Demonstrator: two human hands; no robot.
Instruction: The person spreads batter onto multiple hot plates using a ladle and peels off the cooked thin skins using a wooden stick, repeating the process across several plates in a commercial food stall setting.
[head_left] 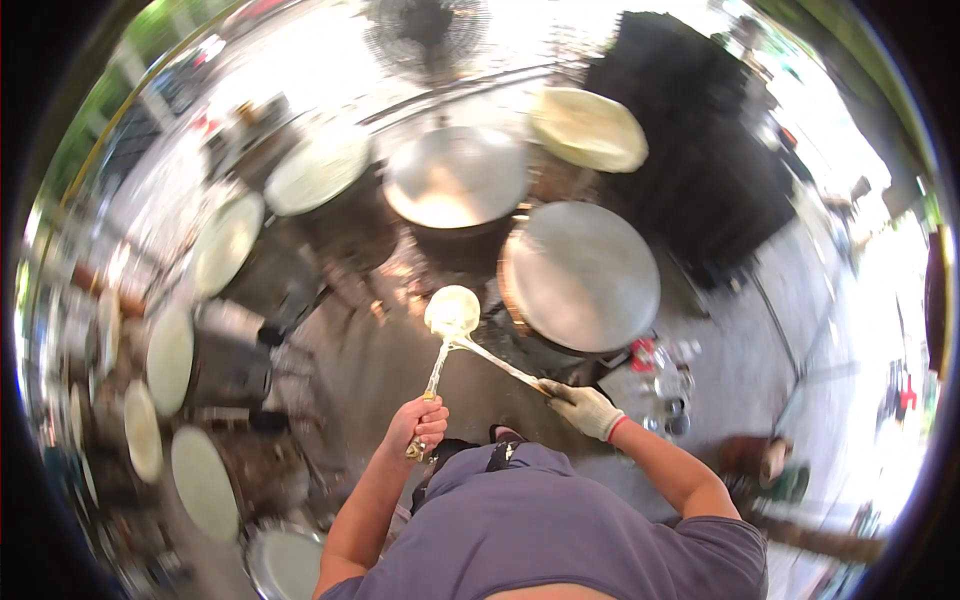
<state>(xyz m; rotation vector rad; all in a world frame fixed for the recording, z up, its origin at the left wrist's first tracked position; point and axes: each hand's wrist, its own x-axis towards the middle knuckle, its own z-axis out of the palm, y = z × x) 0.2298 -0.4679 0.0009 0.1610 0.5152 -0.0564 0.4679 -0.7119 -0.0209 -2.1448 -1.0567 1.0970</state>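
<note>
Bare and closed, my left hand (427, 425) grips the upright handle of what looks like a ladle (453, 312), its round head pale and glistening. My right hand (585, 410), in a white glove with a red cuff edge, is closed on a long thin stick (505, 368). The stick slants up and left until its far end meets the handle just below the round head. Pale, shiny material coats both where they meet. Whether that round head is a bowl or a lump of dough I cannot tell.
A wide grey round pan (585, 275) stands ahead right, another (455, 178) straight ahead. Pale-topped round pans, one of them here (170, 358), curve round on the left. Glass bottles (672, 375) stand right of my glove; a large dark block (690, 150) and a fan (428, 35) are farther off.
</note>
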